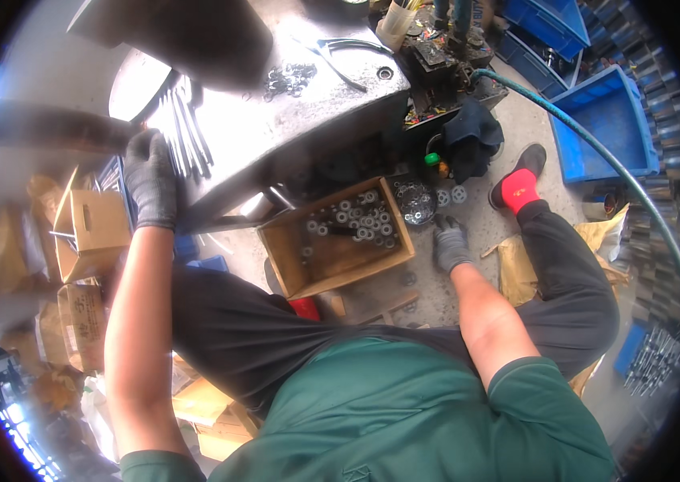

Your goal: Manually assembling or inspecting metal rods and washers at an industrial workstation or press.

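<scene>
My left hand (152,178), in a grey knit glove, is at the left edge of the metal worktable (252,132). Its fingers are curled beside several thin metal rods (185,128); what they close on is hidden. My right hand (451,243), gloved too, reaches low over the floor with its fingers stretched forward and nothing visible in them. Just beyond its fingertips lie two ring-shaped metal parts (458,194). A round container of small metal pieces (414,202) stands next to them. Left of this hand is a wooden box (288,269) holding several ring-shaped metal parts (368,218).
Small dark parts (290,80) and long-handled pliers (332,60) lie on the table. Blue crates (605,124) stand at the right behind a green hose (589,140). Cardboard boxes (93,233) are at the left. A dark cloth (472,136) hangs by the machine base.
</scene>
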A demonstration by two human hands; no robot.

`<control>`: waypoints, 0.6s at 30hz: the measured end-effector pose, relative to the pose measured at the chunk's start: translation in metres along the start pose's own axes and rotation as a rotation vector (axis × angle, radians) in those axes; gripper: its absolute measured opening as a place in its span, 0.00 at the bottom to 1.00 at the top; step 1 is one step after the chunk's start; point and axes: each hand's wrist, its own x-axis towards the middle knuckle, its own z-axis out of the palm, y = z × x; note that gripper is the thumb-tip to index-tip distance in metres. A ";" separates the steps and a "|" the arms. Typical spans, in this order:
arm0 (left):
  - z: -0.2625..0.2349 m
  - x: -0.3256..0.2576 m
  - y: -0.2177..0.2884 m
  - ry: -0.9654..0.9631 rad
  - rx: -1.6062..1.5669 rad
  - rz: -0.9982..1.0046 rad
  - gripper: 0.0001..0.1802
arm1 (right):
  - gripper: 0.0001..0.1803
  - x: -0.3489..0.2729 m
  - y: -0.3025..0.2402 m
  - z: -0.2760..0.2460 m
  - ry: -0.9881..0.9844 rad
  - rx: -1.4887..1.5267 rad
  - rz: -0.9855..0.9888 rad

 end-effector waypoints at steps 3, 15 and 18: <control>0.000 -0.001 -0.002 0.011 0.002 -0.020 0.19 | 0.16 0.003 -0.023 -0.033 -0.019 0.028 -0.002; 0.006 0.006 -0.008 0.044 0.014 0.013 0.20 | 0.16 -0.015 0.010 -0.017 -0.184 -0.010 0.020; 0.006 0.004 -0.003 0.034 0.046 0.014 0.19 | 0.17 -0.013 0.018 -0.002 -0.158 0.379 0.302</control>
